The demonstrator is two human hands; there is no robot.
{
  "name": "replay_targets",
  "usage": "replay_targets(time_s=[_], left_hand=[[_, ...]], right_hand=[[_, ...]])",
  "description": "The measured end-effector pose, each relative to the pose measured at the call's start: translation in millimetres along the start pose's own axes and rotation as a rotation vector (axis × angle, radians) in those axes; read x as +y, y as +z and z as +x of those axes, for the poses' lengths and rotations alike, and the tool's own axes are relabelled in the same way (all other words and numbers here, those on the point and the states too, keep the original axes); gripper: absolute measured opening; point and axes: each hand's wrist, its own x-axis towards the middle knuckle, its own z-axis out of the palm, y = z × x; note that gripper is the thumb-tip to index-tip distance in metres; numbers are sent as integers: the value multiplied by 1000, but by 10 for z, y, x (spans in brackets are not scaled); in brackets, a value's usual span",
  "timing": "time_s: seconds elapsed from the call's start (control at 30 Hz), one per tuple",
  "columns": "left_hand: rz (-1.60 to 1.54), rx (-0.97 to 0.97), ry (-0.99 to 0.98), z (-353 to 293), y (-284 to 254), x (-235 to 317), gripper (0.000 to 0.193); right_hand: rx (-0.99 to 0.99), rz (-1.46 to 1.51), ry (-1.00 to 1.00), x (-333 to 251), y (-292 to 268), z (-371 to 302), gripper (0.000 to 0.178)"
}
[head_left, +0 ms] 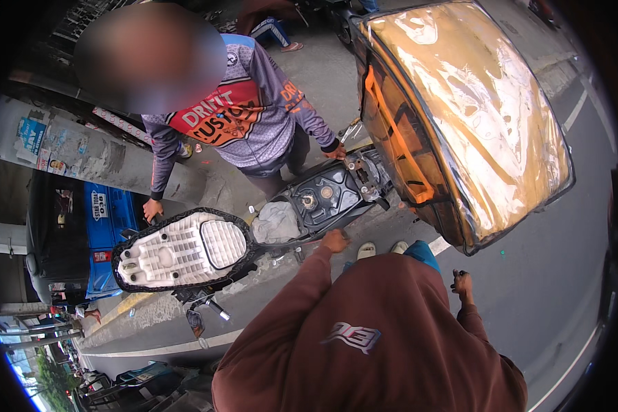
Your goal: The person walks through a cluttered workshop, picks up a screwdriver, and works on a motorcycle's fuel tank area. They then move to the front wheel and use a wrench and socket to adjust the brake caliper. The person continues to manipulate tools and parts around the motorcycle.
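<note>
At frame centre, the scooter's open under-seat compartment (319, 199) lies beneath the raised seat (182, 248). The left hand (335, 241) rests on its near rim, fingers curled. Lower right, the right hand (461, 282) grips a small dark tool (456, 275). Another person's hand (336, 152) touches the far side.

head cam | worn on head, fisheye | looks steeply down, close over scooter (309, 206) and road (563, 288)

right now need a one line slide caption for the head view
Left hand rests on an open scooter storage bay, seat flipped up; another person leans opposite.
</note>
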Motion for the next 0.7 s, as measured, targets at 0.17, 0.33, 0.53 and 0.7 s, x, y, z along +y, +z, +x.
replay_targets(time_s=[0.17, 0.33, 0.53, 0.7], left_hand=[[51, 60, 121, 60, 321, -42, 49], [-133, -36, -122, 32, 372, 287, 43], [-158, -102, -216, -485, 228, 1080, 37], [-169, -122, -252, -810, 275, 1306, 36]], right_hand=[[231, -236, -254, -70, -146, 523, 42], [83, -267, -326, -329, -306, 992, 39], [0, -310, -352, -397, -833, 1395, 42], [-57, -396, -224, -397, -1551, 1781, 38]])
